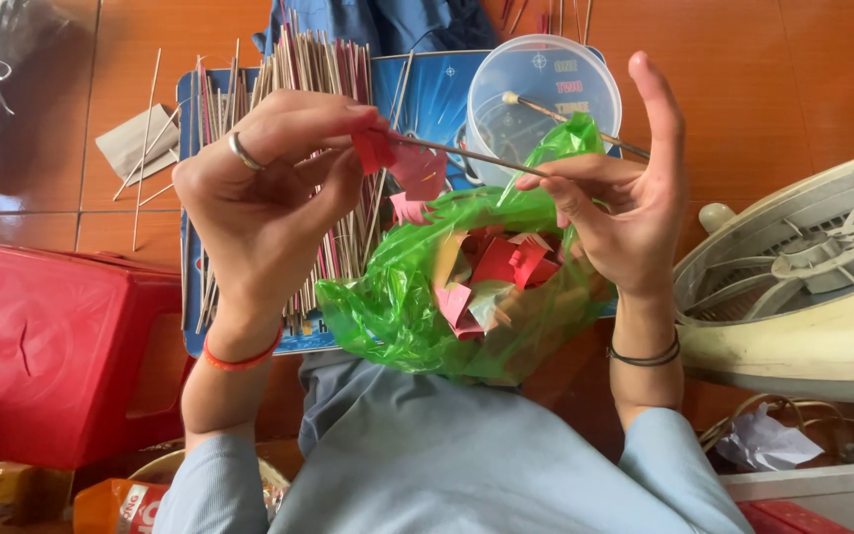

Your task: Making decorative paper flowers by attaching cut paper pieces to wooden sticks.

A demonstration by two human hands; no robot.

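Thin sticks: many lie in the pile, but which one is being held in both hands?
The stick raised above the green bag, pinched by the left hand and right hand, red paper at its end.

This looks like a home floor used for small handcraft work. The ground is glossy orange-brown tile (pixel 822 69), and everything lies low around a blue board (pixel 437 99) piled with thin bamboo sticks (pixel 318 69). Left of the board sits a red plastic stool (pixel 51 346); right of it lies a cream household fan (pixel 803 287). Against the board's far edge stands a clear plastic tub (pixel 546 89).
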